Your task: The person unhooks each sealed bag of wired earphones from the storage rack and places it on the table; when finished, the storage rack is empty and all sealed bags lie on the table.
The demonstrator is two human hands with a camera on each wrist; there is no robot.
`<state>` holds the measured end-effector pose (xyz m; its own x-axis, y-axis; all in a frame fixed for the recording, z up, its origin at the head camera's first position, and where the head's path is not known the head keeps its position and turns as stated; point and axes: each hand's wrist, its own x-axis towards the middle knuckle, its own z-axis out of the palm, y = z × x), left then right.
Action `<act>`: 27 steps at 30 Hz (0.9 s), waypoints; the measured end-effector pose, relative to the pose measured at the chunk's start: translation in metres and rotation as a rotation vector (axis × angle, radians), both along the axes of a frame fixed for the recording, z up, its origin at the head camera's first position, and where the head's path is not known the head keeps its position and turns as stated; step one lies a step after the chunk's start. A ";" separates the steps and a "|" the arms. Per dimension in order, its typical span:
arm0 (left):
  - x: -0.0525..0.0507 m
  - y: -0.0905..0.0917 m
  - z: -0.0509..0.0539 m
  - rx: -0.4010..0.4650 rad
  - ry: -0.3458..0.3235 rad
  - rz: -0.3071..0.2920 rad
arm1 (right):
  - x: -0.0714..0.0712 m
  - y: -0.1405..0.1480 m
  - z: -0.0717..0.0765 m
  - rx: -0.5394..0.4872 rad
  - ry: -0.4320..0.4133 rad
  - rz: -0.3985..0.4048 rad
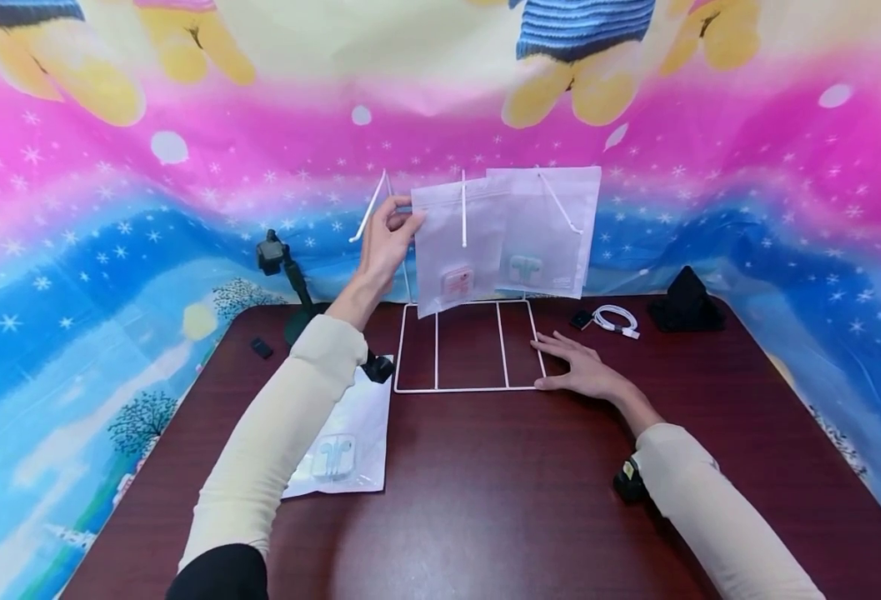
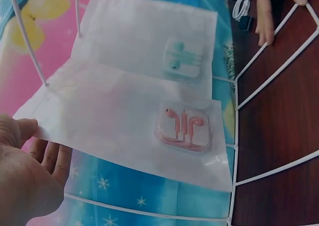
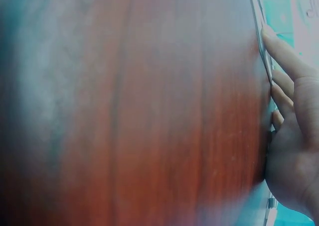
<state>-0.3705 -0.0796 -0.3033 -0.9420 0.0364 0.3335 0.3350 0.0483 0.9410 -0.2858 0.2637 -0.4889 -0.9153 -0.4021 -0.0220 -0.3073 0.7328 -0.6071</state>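
Note:
My left hand [image 1: 387, 237] pinches the upper left corner of a frosted zip bag [image 2: 109, 114] between thumb and fingers. Inside that bag is a clear case of pink earphones [image 2: 183, 128], and the bag hangs at the middle hook [image 1: 464, 208] of a white wire rack [image 1: 470, 389]. Behind it to the right, a second frosted bag [image 1: 553, 225] with mint-green earphones [image 2: 182, 58] hangs on the right hook [image 1: 560, 200]. The left hook [image 1: 368, 208] carries no bag. With fingers extended, my right hand [image 1: 586, 371] touches the right side of the rack's base.
Partly under my left forearm lies another bag [image 1: 368, 425] with pale earphones [image 1: 333, 457]. A dark stand [image 1: 297, 283] and a small black object [image 1: 262, 347] are at the left. A white cable [image 1: 616, 320] and a black holder [image 1: 686, 302] sit at the back right.

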 end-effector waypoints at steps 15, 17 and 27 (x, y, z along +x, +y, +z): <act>0.044 -0.012 -0.005 -0.042 -0.008 0.031 | 0.002 0.000 0.003 -0.010 0.005 -0.001; 0.051 -0.013 -0.004 -0.043 0.011 0.021 | 0.003 -0.001 0.003 -0.009 0.006 0.000; 0.085 -0.019 -0.003 0.003 0.041 -0.013 | 0.003 -0.002 0.003 -0.016 0.006 0.003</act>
